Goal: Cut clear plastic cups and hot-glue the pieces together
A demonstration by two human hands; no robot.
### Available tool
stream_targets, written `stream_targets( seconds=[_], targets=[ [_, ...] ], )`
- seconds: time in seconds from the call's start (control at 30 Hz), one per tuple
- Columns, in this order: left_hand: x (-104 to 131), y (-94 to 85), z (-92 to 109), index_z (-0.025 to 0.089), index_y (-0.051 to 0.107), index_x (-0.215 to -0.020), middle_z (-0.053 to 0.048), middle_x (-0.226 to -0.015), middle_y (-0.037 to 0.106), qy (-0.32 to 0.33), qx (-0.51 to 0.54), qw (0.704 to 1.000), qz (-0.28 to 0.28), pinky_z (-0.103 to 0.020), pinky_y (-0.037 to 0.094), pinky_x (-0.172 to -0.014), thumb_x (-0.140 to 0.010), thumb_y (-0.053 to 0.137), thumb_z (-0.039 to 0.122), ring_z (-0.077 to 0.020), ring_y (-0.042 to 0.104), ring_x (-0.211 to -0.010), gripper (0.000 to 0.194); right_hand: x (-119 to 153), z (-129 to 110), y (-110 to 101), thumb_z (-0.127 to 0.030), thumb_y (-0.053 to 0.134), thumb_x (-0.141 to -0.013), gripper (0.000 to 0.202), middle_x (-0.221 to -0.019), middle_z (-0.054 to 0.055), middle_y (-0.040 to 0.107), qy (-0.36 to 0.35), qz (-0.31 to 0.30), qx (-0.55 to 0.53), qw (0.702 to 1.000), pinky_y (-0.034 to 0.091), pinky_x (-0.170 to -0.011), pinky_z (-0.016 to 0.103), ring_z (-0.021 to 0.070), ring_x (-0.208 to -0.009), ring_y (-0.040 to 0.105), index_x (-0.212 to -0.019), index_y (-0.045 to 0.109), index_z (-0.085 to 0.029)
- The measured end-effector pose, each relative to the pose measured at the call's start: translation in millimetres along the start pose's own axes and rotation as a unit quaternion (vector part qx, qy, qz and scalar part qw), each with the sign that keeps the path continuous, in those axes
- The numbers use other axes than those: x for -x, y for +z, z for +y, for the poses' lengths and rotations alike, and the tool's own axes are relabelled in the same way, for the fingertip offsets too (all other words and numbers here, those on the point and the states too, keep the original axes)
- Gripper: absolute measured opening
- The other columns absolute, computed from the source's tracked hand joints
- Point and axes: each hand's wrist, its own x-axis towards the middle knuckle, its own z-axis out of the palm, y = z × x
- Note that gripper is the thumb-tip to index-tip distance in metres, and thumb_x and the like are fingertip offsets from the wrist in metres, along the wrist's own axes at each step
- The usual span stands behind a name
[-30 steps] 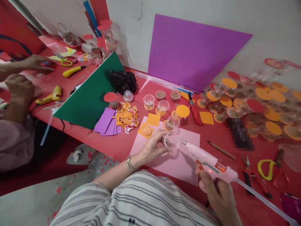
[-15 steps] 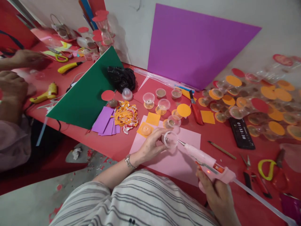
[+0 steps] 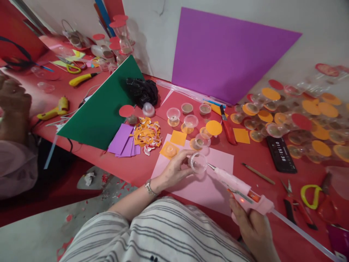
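Observation:
Between the fingers of my left hand (image 3: 178, 167) is a small clear plastic cup (image 3: 198, 162), its round rim facing me. My right hand (image 3: 252, 223) is wrapped round the handle of a pink hot glue gun (image 3: 240, 187), whose metal nozzle is at the right side of the cup's rim; whether it touches I cannot tell. A long glue stick (image 3: 302, 231) sticks out of the gun's back. Below both hands lies a pink sheet (image 3: 215, 189). Just beyond my left hand, a clear cup lid (image 3: 170, 149) sits on an orange paper square.
Several clear cups (image 3: 191, 122) stand behind my hands, beside orange paper scraps (image 3: 147, 134). A red cutter (image 3: 229, 131), a phone (image 3: 280, 154), pliers (image 3: 300, 209) and many cup pairs with discs (image 3: 319, 107) lie right. A green board (image 3: 100, 116) separates another person's hand (image 3: 15, 105).
The other person's hands have drawn back left, one out of sight. My hands hold the cup and glue gun almost unchanged; the view has shifted slightly.

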Motion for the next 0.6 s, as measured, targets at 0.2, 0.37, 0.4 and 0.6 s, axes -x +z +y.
stream_targets(
  seconds=[0.2, 0.37, 0.4, 0.6],
  targets=[
    [1.6, -0.9, -7.0, 0.021, 0.056, -0.128, -0.011, -0.121, 0.058, 0.017, -0.013, 1.000, -0.017, -0.033, 0.051, -0.087, -0.084, 0.071, 0.042, -0.0185, 0.061, -0.096, 0.051, 9.1, 11.5, 2.2, -0.062, 0.054, -0.088, 0.050, -0.062, 0.010, 0.072, 0.010, 0.000, 0.004, 1.000, 0.053, -0.045, 0.029, 0.0225, -0.050, 0.065, -0.075, 0.078, -0.021],
    [2.0, -4.1, -6.0, 0.022, 0.055, -0.129, -0.013, -0.127, 0.056, 0.064, -0.044, 0.997, -0.026, -0.036, 0.049, -0.093, -0.087, 0.068, 0.043, -0.0227, 0.057, -0.111, 0.049, 13.4, 20.8, 2.8, -0.061, 0.058, -0.086, 0.046, -0.048, 0.006, 0.064, 0.039, -0.018, -0.008, 0.999, 0.045, -0.036, 0.026, 0.0180, -0.038, 0.055, -0.074, 0.077, -0.021],
    [1.9, -4.8, -5.6, 0.022, 0.056, -0.129, -0.014, -0.128, 0.056, 0.069, -0.050, 0.996, -0.026, -0.036, 0.049, -0.094, -0.087, 0.067, 0.044, -0.0233, 0.056, -0.113, 0.049, 13.5, 21.2, 3.3, -0.063, 0.058, -0.085, 0.047, -0.050, 0.006, 0.065, 0.038, -0.011, -0.006, 0.999, 0.046, -0.037, 0.026, 0.0184, -0.040, 0.056, -0.075, 0.078, -0.021],
    [0.7, -7.3, -4.5, 0.023, 0.054, -0.132, -0.013, -0.127, 0.057, 0.053, -0.067, 0.996, -0.014, -0.037, 0.049, -0.094, -0.087, 0.067, 0.044, -0.0224, 0.059, -0.110, 0.051, 8.4, 15.2, 6.5, -0.064, 0.056, -0.085, 0.047, -0.055, 0.007, 0.067, 0.035, 0.001, -0.006, 0.999, 0.051, -0.043, 0.028, 0.0208, -0.047, 0.061, -0.076, 0.079, -0.023]
  ],
)
